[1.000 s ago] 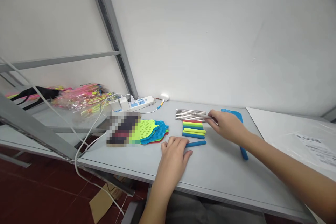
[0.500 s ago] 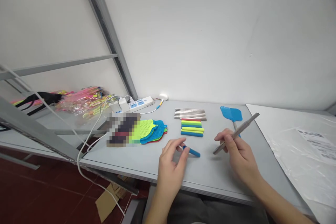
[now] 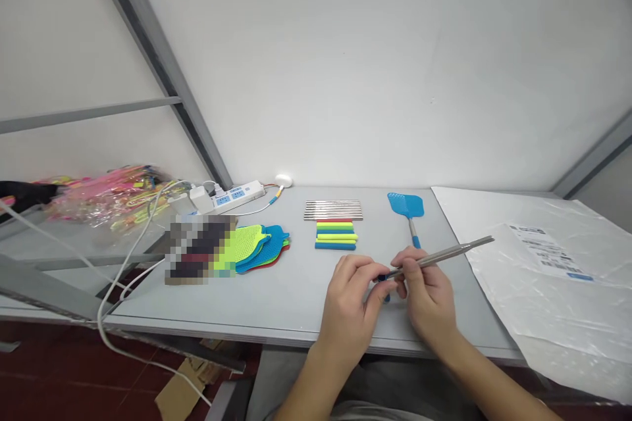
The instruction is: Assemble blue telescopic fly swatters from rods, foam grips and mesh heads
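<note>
My left hand (image 3: 350,302) pinches a short blue grip tube (image 3: 383,277) between thumb and fingers, over the front of the table. In my right hand (image 3: 430,293) is a slim metal rod (image 3: 457,249), tilted up to the right. The rod's lower end meets the tube's mouth; the fingers hide whether it is inside. Beyond my right hand lies a blue fly swatter (image 3: 407,204) with a metal shaft and blue grip. Several coloured grip tubes (image 3: 336,237) lie in a stack, with a row of metal rods (image 3: 333,210) just behind them.
Perforated swatter heads (image 3: 247,247) in yellow-green, blue and red are piled at left, beside a pixelated patch. A power strip (image 3: 239,196) with white cables stands behind them. White plastic packaging (image 3: 553,302) covers the right side. A metal frame post (image 3: 162,72) rises at left.
My hands have come together, bringing the rod's lower end to the blue tube's mouth. The rod now lies flatter. The camera view has shifted to the right.
</note>
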The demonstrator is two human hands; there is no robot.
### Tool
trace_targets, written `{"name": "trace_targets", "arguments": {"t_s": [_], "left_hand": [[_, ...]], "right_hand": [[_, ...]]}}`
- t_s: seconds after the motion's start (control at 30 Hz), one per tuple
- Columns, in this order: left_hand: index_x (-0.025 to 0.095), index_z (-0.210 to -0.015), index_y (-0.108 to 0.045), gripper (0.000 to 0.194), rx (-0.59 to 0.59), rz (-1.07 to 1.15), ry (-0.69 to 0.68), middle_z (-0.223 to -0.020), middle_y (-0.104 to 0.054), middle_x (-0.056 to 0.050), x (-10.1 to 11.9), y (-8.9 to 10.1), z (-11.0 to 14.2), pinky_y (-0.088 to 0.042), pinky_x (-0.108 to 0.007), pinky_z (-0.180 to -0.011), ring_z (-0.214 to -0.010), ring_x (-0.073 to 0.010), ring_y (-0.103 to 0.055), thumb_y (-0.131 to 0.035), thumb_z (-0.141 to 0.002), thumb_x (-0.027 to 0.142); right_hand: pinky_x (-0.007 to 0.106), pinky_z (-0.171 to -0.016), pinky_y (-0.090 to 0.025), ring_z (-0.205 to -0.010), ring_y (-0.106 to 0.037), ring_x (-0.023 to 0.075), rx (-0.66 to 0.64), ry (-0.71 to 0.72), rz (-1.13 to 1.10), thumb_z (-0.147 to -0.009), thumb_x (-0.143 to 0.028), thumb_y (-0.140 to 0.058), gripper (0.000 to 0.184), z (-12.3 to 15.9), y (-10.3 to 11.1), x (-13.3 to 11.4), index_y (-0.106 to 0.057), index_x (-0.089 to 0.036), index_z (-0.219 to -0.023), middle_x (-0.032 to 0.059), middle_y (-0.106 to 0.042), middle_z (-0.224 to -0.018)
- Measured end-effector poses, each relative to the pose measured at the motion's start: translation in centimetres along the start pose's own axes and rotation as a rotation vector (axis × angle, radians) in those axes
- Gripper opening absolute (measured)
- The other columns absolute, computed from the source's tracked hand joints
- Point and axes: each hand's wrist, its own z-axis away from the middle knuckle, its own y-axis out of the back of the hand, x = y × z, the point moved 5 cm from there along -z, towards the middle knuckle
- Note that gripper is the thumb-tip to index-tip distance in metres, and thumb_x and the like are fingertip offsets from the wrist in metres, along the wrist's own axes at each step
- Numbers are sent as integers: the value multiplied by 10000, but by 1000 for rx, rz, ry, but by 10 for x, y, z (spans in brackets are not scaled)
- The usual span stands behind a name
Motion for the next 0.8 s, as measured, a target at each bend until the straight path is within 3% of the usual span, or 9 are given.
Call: {"name": "trace_targets", "arguments": {"t_s": [0.1, 0.2, 0.37, 0.43, 0.57, 0.67, 0.8], "left_hand": [[188, -926, -575, 87, 23, 19, 17, -911, -555, -37, -5, -10, 2, -473, -278, -762, -868, -161, -545, -637, -878, 225], [196, -930, -517, 124, 58, 67, 31, -926, -557, -36, -7, -13, 8, -468, -287, -771, -870, -162, -549, -626, -886, 236], [238, -1104, -447, 198, 201, 202, -115, -902, -559, -15, -2, 0, 18, -468, -295, -760, -838, -151, -553, -537, -935, 188], [240, -1089, -450, 166, 222, 162, -97, -885, -529, -9, -6, 6, 19, -451, -283, -741, -812, -144, -525, -505, -946, 179], [226, -972, -501, 28, 104, 89, 202, -873, -522, -2, -26, 11, 20, -410, -254, -731, -785, -130, -493, -481, -964, 243], [226, -995, -505, 138, 61, 230, 459, -852, -533, 10, -36, 12, 28, -404, -245, -721, -771, -128, -497, -460, -973, 355], [218, -962, -503, 226, -63, 223, 598, -781, -519, 31, -33, 11, 36, -370, -235, -673, -719, -124, -468, -451, -963, 438]], "right_hand": [[240, -580, -414, -647, -520, 110, -74, 78, 77, -978, -338, -467, 238, 2, -5, -3, -590, -214, -816, -8, -547, -765], [243, -567, -405, -619, -513, 106, -40, 100, 94, -991, -299, -441, 228, 4, -3, -4, -568, -219, -819, -23, -522, -718], [276, -535, -385, -556, -481, 108, 30, 334, -16, -998, -233, -392, 213, 15, 5, -12, -543, -217, -849, -28, -477, -683], [289, -535, -384, -567, -479, 118, 15, 418, -48, -993, -217, -390, 200, 19, 5, -14, -552, -214, -875, -19, -482, -693], [302, -545, -389, -587, -477, 128, -36, 459, -8, -982, -188, -397, 187, 21, 0, -14, -566, -208, -906, -5, -495, -707], [299, -538, -394, -594, -481, 130, -59, 500, 28, -973, -179, -411, 166, 22, -2, -16, -568, -208, -929, -2, -493, -717], [301, -543, -403, -605, -486, 135, -82, 518, 56, -972, -205, -420, 151, 23, -5, -16, -566, -211, -932, 0, -491, -725]]}}
